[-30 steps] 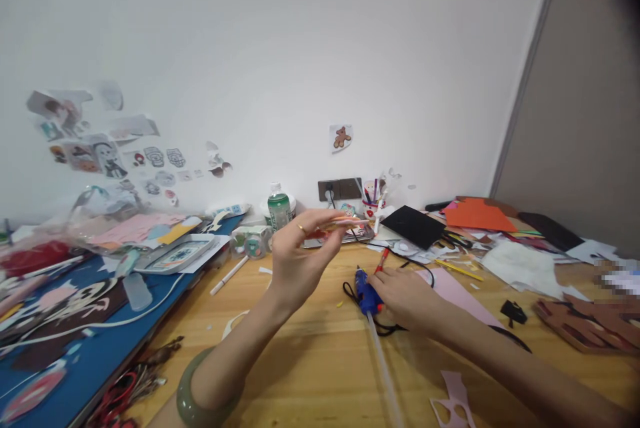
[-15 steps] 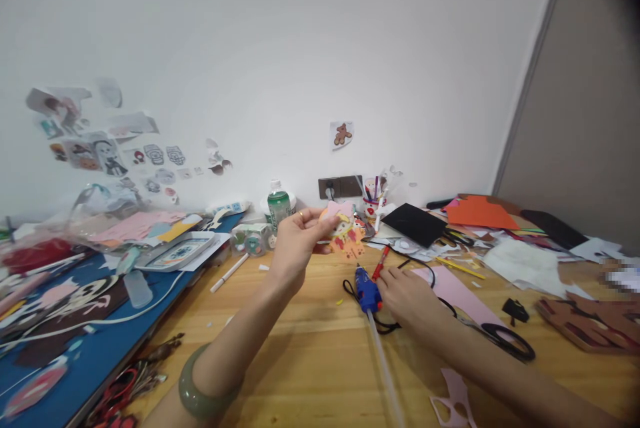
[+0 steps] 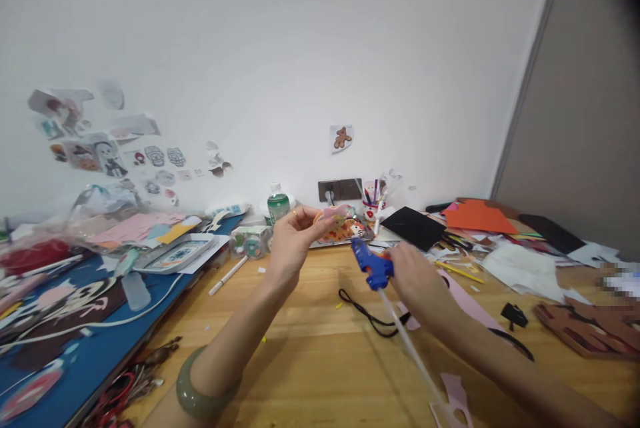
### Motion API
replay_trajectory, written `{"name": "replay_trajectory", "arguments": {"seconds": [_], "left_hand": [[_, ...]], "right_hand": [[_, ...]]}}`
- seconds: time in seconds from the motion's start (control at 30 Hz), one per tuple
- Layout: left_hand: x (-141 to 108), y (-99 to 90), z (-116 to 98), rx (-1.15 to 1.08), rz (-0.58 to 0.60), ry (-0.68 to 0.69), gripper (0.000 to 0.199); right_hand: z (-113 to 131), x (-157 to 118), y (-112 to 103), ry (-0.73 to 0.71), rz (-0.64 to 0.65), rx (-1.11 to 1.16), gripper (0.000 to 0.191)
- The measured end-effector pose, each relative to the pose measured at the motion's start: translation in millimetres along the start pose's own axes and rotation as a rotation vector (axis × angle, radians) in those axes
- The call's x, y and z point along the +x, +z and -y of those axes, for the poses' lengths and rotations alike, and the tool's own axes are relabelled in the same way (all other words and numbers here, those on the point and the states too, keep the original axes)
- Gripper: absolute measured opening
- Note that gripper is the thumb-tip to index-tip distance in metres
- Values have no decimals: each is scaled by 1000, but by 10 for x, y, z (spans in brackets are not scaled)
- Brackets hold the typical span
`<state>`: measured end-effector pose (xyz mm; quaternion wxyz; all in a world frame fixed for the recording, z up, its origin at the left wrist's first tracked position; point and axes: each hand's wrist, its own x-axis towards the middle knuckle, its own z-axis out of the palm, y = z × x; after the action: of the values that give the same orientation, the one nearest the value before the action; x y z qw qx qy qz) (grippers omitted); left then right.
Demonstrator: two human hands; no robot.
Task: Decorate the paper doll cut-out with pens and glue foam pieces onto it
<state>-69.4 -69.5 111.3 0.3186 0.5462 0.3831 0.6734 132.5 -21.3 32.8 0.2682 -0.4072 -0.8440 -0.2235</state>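
Observation:
My left hand (image 3: 296, 236) pinches a small cutout figure (image 3: 336, 231) with pink, yellow and orange parts, held above the wooden table and tipped so its face shows only at a slant. Around the handle of a blue hot glue gun (image 3: 371, 264) my right hand (image 3: 411, 275) is closed. The gun is raised off the table, its nozzle pointing up and left, close to the figure's lower right. From its back a long translucent glue stick (image 3: 417, 365) runs toward me. A black cord (image 3: 367, 316) lies looped on the table below.
Scissors (image 3: 513, 343) and pink foam sheet (image 3: 470, 301) lie partly under my right forearm. Black sheet (image 3: 414, 227), orange sheet (image 3: 480, 216) and scraps spread along the back right. At left, a blue mat (image 3: 165, 308) carries cutouts and a tray. A bottle (image 3: 278, 203) stands by the wall.
My right hand has taken hold of the glue gun and lifted it from the table toward the figure. The figure in my left hand has tilted flatter.

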Motion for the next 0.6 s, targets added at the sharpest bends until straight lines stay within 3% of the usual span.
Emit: {"name": "replay_trajectory", "arguments": {"seconds": [0.17, 0.3, 0.4, 0.5, 0.6], "left_hand": [[-25, -12, 22, 152, -33, 340, 4], [-60, -18, 27, 367, -124, 719, 13], [-73, -13, 18, 431, -138, 854, 18], [-73, -6, 12, 442, -154, 883, 19], [-74, -5, 8, 449, -157, 886, 19]], "right_hand": [[-311, 137, -377, 192, -251, 403, 29], [-311, 74, -724, 377, -374, 688, 27], [-246, -47, -856, 438, -338, 768, 24], [-168, -156, -900, 343, -253, 763, 12], [-63, -200, -927, 254, -201, 774, 12]]}}
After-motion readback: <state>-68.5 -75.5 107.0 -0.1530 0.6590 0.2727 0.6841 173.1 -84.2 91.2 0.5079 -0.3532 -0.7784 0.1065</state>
